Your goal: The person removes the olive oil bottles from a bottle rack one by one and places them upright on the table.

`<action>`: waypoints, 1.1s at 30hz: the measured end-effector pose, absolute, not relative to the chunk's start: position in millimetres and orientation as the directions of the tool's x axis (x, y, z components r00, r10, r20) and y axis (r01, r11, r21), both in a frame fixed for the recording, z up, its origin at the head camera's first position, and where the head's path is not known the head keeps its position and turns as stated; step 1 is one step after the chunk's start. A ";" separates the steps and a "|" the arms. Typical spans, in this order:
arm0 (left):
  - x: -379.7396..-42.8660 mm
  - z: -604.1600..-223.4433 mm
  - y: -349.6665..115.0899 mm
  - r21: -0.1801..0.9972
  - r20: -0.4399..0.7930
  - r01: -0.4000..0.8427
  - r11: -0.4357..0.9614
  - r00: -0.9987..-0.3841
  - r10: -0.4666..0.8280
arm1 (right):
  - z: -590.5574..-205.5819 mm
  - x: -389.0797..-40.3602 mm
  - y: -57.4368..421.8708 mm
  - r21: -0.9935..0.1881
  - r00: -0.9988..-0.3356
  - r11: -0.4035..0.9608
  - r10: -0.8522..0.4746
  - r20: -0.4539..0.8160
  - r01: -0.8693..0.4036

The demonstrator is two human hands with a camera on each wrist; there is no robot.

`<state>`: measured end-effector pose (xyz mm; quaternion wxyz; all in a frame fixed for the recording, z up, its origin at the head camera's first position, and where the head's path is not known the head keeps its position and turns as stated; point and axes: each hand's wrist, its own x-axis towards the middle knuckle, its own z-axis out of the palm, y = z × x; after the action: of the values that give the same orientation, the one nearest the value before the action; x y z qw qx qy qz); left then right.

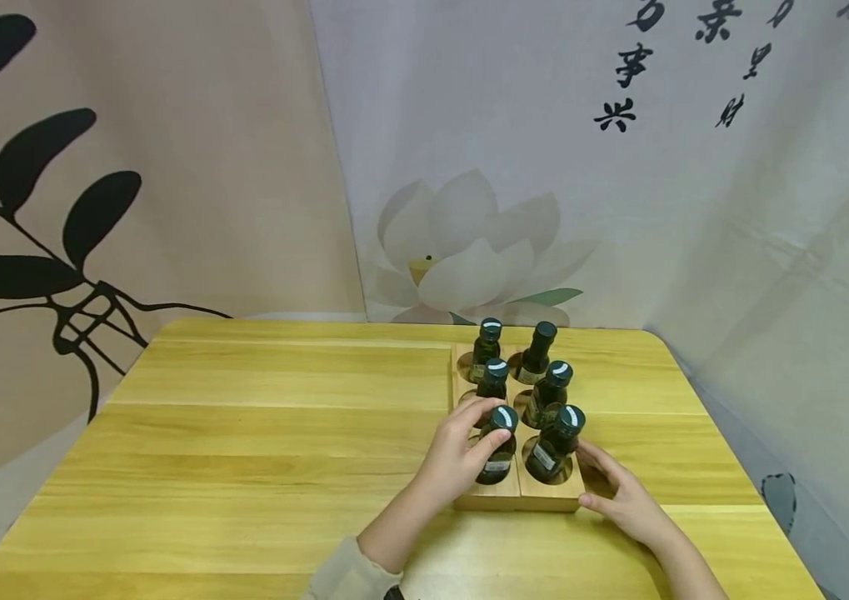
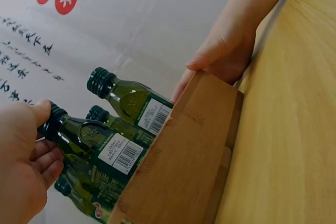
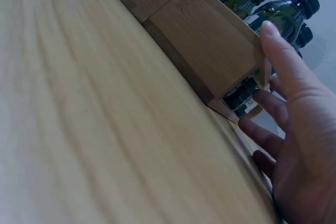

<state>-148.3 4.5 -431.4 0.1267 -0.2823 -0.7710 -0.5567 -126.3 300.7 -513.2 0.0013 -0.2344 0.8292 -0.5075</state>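
In the head view a two-column wooden bottle holder [image 1: 487,503] stands on the table, with several dark green glass bottles with black caps upright in its round holes. My left hand [image 1: 460,450] pinches the front-left bottle [image 1: 497,468] at its cap and neck, thumb on one side and fingers on the other. The left wrist view shows this bottle's barcode label [image 2: 122,153]. At the holder's right side, my right hand [image 1: 625,498] rests its thumb and fingertips near the front corner, beside the front-right bottle [image 1: 553,446]. Its fingers [image 3: 262,136] are loosely bent along the holder's side opening.
The light wooden table [image 1: 244,467] stretches out to the left of the holder. Behind it hangs a printed cloth backdrop [image 1: 244,167] with leaves, a lotus and dark characters. The back row of bottles, including one slim-necked bottle [image 1: 536,354], stands near the table's far edge.
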 end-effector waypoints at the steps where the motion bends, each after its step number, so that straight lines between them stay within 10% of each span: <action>1: -148.6 -430.7 4.5 0.782 0.514 0.581 0.225 -0.806 0.293 | -513.1 -126.1 300.7 -0.841 -0.890 0.377 -0.390 0.236 -0.388; 33: -159.0 -377.8 -23.8 0.808 0.538 0.573 0.140 -0.813 0.221 | -516.6 -127.4 300.3 -0.844 -0.884 0.360 -0.398 0.246 -0.397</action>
<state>-159.0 -23.8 -377.8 0.1470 -0.2679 -0.7407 -0.5983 -127.4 300.3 -516.6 0.0005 -0.2411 0.8246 -0.5117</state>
